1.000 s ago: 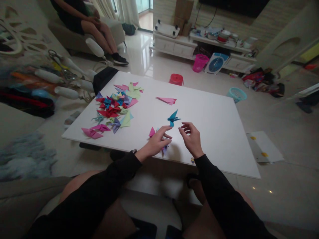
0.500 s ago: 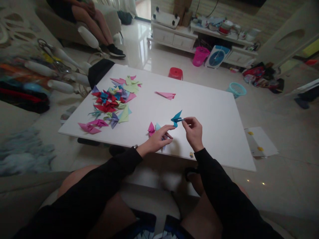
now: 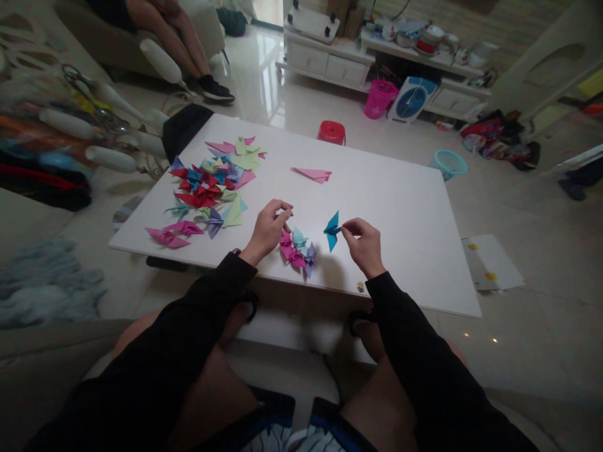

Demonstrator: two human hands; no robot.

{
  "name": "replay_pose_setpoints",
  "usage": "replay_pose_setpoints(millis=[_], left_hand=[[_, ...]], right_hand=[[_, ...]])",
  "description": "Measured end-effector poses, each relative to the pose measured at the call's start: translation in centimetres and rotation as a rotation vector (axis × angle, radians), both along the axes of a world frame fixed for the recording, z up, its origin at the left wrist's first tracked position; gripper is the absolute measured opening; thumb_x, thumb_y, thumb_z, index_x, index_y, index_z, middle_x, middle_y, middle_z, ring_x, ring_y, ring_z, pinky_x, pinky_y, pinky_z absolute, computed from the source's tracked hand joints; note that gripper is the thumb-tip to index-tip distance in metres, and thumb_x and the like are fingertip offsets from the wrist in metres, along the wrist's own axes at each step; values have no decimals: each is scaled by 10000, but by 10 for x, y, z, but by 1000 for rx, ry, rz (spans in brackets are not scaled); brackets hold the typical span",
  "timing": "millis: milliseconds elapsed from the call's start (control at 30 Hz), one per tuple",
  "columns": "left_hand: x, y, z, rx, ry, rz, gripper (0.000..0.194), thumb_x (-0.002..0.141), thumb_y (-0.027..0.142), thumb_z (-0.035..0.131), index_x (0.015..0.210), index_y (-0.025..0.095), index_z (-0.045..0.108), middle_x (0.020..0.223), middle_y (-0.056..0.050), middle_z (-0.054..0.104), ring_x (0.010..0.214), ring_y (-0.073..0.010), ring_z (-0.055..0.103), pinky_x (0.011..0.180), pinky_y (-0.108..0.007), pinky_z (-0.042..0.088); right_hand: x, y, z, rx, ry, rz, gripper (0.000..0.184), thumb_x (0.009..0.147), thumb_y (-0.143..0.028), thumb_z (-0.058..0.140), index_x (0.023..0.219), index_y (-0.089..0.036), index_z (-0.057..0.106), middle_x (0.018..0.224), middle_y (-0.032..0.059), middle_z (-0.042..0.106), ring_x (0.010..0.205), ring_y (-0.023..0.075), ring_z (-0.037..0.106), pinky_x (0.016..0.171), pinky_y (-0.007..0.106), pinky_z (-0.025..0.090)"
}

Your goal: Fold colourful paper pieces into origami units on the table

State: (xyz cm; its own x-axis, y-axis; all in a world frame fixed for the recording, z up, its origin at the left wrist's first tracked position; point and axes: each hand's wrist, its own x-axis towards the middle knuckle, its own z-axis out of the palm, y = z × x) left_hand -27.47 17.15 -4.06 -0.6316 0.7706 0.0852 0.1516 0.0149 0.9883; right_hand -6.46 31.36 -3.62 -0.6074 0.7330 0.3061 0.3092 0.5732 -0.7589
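Between the thumb and fingers of my right hand (image 3: 362, 245) is a blue origami crane (image 3: 332, 231), pinched at one end with its wings spread, held over the white table (image 3: 400, 213). My left hand (image 3: 271, 229) is raised with fingers bent and parted, and I see nothing in it. Just to the right of it, near the table's front edge, lies a small cluster of pink, pale blue and purple origami pieces (image 3: 294, 254). A folded pink paper piece (image 3: 313, 174) lies alone farther back.
A heap of multicoloured origami (image 3: 207, 188) covers the table's left part. Beyond the far edge stands a red stool (image 3: 331, 132). A turquoise basket (image 3: 449, 164) is on the floor at the right. Another person's legs (image 3: 174, 44) show at upper left.
My left hand has moved left, away from the blue crane, uncovering the small origami cluster. The crane has turned in my right hand, so both wings now show.
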Motion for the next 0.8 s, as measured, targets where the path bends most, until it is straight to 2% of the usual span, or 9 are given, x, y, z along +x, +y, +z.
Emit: replay_pose_setpoints(millis=[133,367,533,800], left_hand=[[-3,2,-1,-2,-14,69,165,837,328,577,894,174,582,1099,-65,653,525,-69,611,384,-183,389],[0,3,-6,-11,-29,69,165,816,280,571,949,183,584,900,-15,619,548,-96,632,402,-190,394],[0,2,-7,-19,-39,74,163,818,272,564,958,188,576,822,7,599,565,-111,642,416,-197,400],[-1,2,-5,-25,-47,81,168,811,253,561,965,188,574,884,0,607,588,-103,647,431,-197,422]], right_hand=[[-5,2,-18,30,-105,43,110,878,-247,618,798,-203,679,801,46,722,715,184,638,717,336,510],[-20,5,-44,35,-188,-17,126,865,-231,625,775,-190,705,737,39,715,686,182,631,691,319,457],[-31,2,-55,12,-193,-29,136,872,-242,629,774,-192,709,741,39,729,687,183,651,696,313,454],[-36,-4,-61,49,-268,22,152,884,-242,608,776,-204,708,761,42,745,697,181,648,701,308,456]])
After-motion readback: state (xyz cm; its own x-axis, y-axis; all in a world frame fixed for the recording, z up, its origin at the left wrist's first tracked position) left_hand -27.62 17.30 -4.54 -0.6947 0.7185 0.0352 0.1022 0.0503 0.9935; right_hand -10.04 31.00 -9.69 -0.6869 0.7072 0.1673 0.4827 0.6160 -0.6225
